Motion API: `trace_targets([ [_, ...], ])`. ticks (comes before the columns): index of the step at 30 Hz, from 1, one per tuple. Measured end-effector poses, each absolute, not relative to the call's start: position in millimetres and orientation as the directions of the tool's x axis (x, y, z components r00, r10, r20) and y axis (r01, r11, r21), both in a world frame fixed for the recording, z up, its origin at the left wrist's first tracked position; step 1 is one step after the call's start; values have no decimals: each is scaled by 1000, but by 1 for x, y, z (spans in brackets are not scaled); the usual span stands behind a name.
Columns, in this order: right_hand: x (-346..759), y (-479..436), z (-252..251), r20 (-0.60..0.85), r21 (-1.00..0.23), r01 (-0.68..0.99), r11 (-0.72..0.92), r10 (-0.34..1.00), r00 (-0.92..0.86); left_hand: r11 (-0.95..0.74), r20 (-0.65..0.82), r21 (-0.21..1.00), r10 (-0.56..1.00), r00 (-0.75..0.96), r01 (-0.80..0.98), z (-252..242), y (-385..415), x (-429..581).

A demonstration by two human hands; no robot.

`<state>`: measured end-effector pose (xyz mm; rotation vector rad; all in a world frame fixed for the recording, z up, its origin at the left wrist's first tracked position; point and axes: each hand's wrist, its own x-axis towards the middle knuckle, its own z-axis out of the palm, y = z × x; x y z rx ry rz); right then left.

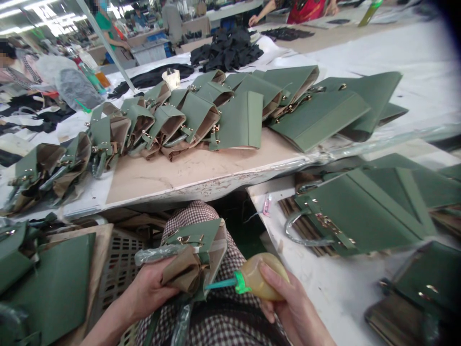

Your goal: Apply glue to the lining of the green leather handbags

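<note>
My left hand (149, 290) grips a green handbag piece (201, 245) with a tan lining and gold fittings, held over my checked lap. My right hand (288, 307) squeezes a yellowish glue bottle (261, 278) with a green nozzle. The nozzle tip (216, 285) touches the lower edge of the bag piece, beside the folded tan lining.
A row of several green bag pieces (187, 120) lies across the tan worktable (201, 170). More green bags (360, 211) lie on a white surface at right, others at left (54, 283) over a plastic crate (118, 269). People work at tables in the background.
</note>
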<state>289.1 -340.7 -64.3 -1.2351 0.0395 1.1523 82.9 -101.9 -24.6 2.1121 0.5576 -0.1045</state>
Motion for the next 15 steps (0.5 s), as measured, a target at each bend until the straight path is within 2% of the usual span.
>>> trace_targets([
  [2,293,-339,-56,-618,-657,-745,-116,648,444,-569,-249,703,366,897,427,-19,-100,86],
  [5,302,-337,-47,-658,-551,-833,-59,644,390,-704,-212,505,459,863,499,-1,-92,83],
  [8,314,-333,-47,-607,-515,-854,74,672,424,-611,-197,353,692,694,709,27,-78,71],
  [9,319,-330,-47,-575,-523,-845,112,686,447,-528,-199,372,758,621,764,36,-73,68],
  [11,327,-321,-44,-503,-555,-815,166,713,488,-317,-252,545,821,512,776,48,-65,67],
  [13,333,-310,-34,-454,-579,-789,207,721,523,-15,-387,753,799,461,658,47,-59,75],
  [14,335,-305,-28,-441,-584,-779,229,716,541,167,-463,810,772,437,563,40,-56,84],
  [15,337,-302,-21,-433,-589,-768,253,704,563,344,-542,813,740,397,470,31,-53,94],
])
